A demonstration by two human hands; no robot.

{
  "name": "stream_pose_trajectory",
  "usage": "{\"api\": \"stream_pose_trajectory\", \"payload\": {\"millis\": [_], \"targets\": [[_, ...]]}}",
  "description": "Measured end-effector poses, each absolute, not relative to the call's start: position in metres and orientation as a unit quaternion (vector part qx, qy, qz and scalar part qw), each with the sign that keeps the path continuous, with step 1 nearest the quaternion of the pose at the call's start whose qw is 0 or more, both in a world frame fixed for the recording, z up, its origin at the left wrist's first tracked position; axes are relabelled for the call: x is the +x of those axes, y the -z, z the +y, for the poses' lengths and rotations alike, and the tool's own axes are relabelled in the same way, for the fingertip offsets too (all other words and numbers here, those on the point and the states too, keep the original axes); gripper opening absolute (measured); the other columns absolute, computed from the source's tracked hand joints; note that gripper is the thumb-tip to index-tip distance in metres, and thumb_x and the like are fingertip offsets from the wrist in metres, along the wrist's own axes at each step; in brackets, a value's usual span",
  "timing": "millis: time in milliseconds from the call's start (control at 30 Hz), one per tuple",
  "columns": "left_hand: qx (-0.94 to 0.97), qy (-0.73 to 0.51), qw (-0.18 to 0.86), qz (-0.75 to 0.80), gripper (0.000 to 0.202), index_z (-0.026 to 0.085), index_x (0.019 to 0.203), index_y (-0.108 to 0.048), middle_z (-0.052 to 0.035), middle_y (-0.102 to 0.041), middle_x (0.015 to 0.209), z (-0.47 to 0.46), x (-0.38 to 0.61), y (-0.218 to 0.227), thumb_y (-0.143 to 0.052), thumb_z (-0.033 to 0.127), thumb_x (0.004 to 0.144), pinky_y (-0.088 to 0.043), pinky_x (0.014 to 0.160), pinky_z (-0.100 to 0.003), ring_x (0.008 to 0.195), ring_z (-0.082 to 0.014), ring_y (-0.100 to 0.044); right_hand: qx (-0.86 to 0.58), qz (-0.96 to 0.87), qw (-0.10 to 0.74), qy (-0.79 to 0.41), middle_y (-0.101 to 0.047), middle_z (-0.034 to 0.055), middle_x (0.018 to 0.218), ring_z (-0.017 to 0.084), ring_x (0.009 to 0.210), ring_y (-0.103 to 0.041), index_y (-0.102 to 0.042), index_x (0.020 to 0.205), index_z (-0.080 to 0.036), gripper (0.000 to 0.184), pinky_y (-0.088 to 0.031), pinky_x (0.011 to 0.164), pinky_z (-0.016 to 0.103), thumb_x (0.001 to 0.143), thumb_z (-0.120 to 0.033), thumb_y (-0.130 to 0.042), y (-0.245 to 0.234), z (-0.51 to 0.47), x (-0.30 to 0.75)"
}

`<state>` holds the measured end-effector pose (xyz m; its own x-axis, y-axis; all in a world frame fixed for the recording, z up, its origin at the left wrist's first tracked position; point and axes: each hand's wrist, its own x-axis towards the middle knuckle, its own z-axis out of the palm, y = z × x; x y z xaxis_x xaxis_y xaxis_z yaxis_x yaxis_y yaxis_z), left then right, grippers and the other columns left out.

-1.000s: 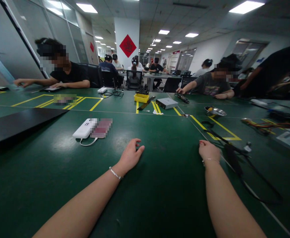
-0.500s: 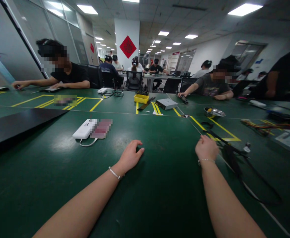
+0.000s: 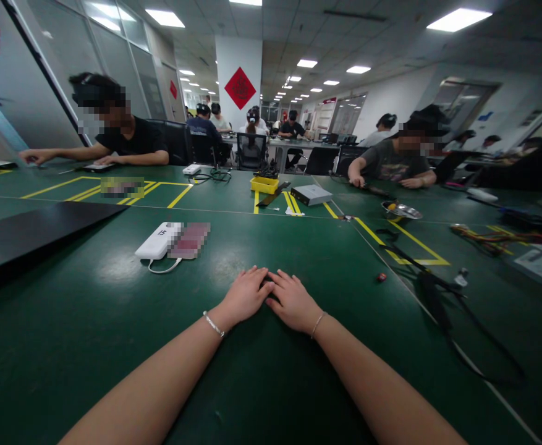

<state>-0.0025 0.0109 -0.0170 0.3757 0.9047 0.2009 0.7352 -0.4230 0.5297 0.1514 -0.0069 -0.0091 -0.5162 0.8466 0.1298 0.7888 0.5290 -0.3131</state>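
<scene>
My left hand [image 3: 246, 295] rests on the green table [image 3: 196, 383] with its fingers stretched out and nothing in them. Facing it, my right hand [image 3: 295, 301] also lies open, and the fingertips of both meet. A small reddish-brown piece [image 3: 381, 277] sits on the table to the right; its kind is too small to make out. Left of my hands lie a white power bank [image 3: 158, 241] marked 15, with a short white cable [image 3: 165, 271], and a blurred-out reddish flat thing [image 3: 190, 240].
Black cables [image 3: 437, 296] spread over the right side, near a metal bowl [image 3: 401, 211] and colored wires [image 3: 479, 238]. Farther back are a yellow tray [image 3: 264, 185] and a grey box [image 3: 312, 194]. A dark panel [image 3: 34, 235] lies left. People sit across the table.
My right hand has moved left from the table's right side to meet my left hand, its fingers now spread. The reddish-brown piece shows where it was. My left hand has barely moved.
</scene>
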Motion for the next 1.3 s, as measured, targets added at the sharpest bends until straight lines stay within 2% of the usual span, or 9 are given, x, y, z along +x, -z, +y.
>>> {"api": "stream_pose_trajectory", "payload": {"millis": [100, 233, 333, 433, 567, 733, 800, 1000, 1300], "targets": [[0.822, -0.216, 0.173, 0.498, 0.048, 0.018, 0.122, -0.042, -0.0098, -0.044, 0.128, 0.009, -0.003, 0.015, -0.033, 0.044, 0.082, -0.022, 0.100, -0.047, 0.122, -0.0260, -0.032, -0.488, -0.855, 0.159, -0.071, -0.046, 0.0055, 0.125, 0.023, 0.118, -0.034, -0.047, 0.118, -0.025, 0.040, -0.025, 0.096, 0.043, 0.080, -0.036, -0.039, 0.003, 0.006, 0.170], [0.825, -0.209, 0.178, 0.493, 0.047, 0.020, 0.120, -0.044, -0.0086, -0.044, 0.128, 0.007, -0.005, 0.011, -0.032, 0.045, 0.083, -0.021, 0.100, -0.047, 0.123, -0.0251, -0.031, -0.664, -0.716, 0.209, 0.041, -0.053, 0.0139, 0.110, 0.025, 0.105, -0.044, -0.055, 0.109, -0.015, 0.036, -0.032, 0.090, 0.039, 0.078, -0.028, -0.040, -0.013, 0.023, 0.228], [0.828, -0.198, 0.177, 0.493, 0.047, 0.019, 0.120, -0.044, -0.0078, -0.044, 0.128, 0.007, -0.006, 0.009, -0.032, 0.046, 0.083, -0.021, 0.101, -0.045, 0.123, -0.0243, -0.031, -0.810, -0.549, 0.187, 0.086, -0.049, 0.0190, 0.109, 0.031, 0.103, -0.044, -0.052, 0.111, -0.012, 0.042, -0.035, 0.084, 0.043, 0.075, -0.032, -0.044, -0.018, 0.027, 0.279], [0.828, -0.191, 0.175, 0.497, 0.049, 0.018, 0.122, -0.041, -0.0077, -0.044, 0.128, 0.006, -0.006, 0.009, -0.030, 0.046, 0.083, -0.021, 0.102, -0.043, 0.123, -0.0234, -0.031, -0.885, -0.435, 0.158, 0.054, -0.046, 0.0222, 0.110, 0.034, 0.102, -0.045, -0.046, 0.116, -0.010, 0.054, -0.038, 0.080, 0.043, 0.073, -0.043, -0.044, -0.016, 0.024, 0.314], [0.828, -0.191, 0.178, 0.496, 0.049, 0.019, 0.122, -0.040, -0.0075, -0.043, 0.128, 0.006, -0.007, 0.010, -0.030, 0.046, 0.083, -0.021, 0.102, -0.043, 0.123, -0.0233, -0.031, -0.908, -0.395, 0.138, -0.002, -0.044, 0.0218, 0.114, 0.036, 0.103, -0.045, -0.042, 0.120, -0.012, 0.061, -0.040, 0.078, 0.043, 0.071, -0.049, -0.043, -0.009, 0.024, 0.328], [0.831, -0.198, 0.178, 0.488, 0.046, 0.021, 0.120, -0.042, -0.0064, -0.044, 0.128, 0.006, -0.007, 0.011, -0.031, 0.046, 0.083, -0.021, 0.101, -0.044, 0.123, -0.0235, -0.031, -0.904, -0.411, 0.114, -0.020, -0.052, 0.0166, 0.106, 0.032, 0.098, -0.049, -0.054, 0.106, -0.016, 0.037, -0.043, 0.076, 0.041, 0.075, -0.031, -0.040, -0.005, 0.029, 0.332], [0.832, -0.199, 0.175, 0.487, 0.045, 0.021, 0.119, -0.043, -0.0064, -0.044, 0.128, 0.006, -0.008, 0.012, -0.032, 0.046, 0.083, -0.021, 0.101, -0.044, 0.123, -0.0237, -0.031, -0.903, -0.413, 0.113, -0.030, -0.053, 0.0158, 0.104, 0.031, 0.096, -0.050, -0.056, 0.102, -0.018, 0.034, -0.044, 0.073, 0.041, 0.074, -0.029, -0.040, -0.006, 0.030, 0.334], [0.834, -0.202, 0.173, 0.483, 0.045, 0.022, 0.117, -0.045, -0.0066, -0.044, 0.128, 0.006, -0.008, 0.013, -0.031, 0.048, 0.083, -0.022, 0.101, -0.045, 0.123, -0.0240, -0.031, -0.908, -0.401, 0.118, -0.039, -0.049, 0.0172, 0.106, 0.033, 0.096, -0.050, -0.058, 0.103, -0.020, 0.037, -0.044, 0.071, 0.044, 0.072, -0.033, -0.042, -0.007, 0.028, 0.336], [0.835, -0.195, 0.171, 0.485, 0.044, 0.021, 0.114, -0.047, -0.0065, -0.045, 0.127, 0.006, -0.008, 0.011, -0.033, 0.047, 0.082, -0.022, 0.100, -0.046, 0.122, -0.0244, -0.032, -0.921, -0.369, 0.122, -0.041, -0.043, 0.0200, 0.111, 0.036, 0.098, -0.047, -0.055, 0.111, -0.021, 0.041, -0.043, 0.068, 0.045, 0.074, -0.027, -0.036, -0.006, 0.024, 0.338]]}}
